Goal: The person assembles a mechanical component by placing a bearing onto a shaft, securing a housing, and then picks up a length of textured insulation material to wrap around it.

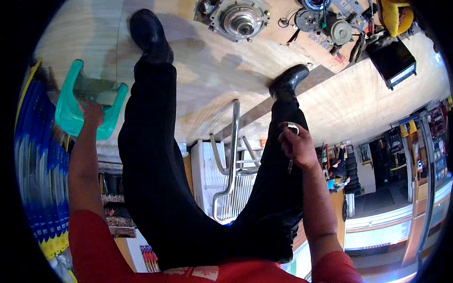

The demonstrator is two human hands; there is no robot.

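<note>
My left hand [93, 114] is closed on a teal plastic stool [113, 113], gripping it between its two raised legs. The stool hangs tilted at the left, beside my dark trouser leg. In front of my other thigh, my right hand [298, 145] is closed around a small silvery metal piece [293, 127] with a curved, ring-like end. A thin shiny part [290, 165] shows below the fingers; whether it belongs to the same piece I cannot tell. My palm hides the middle.
Ahead on the floor lie a round metal machine housing [243, 22], motor parts [340, 32] and a black box [391, 61] with a yellow item [396, 18] behind it. A bent metal tube frame [232, 155] stands between my legs. Blue packages [40, 165] line the left side.
</note>
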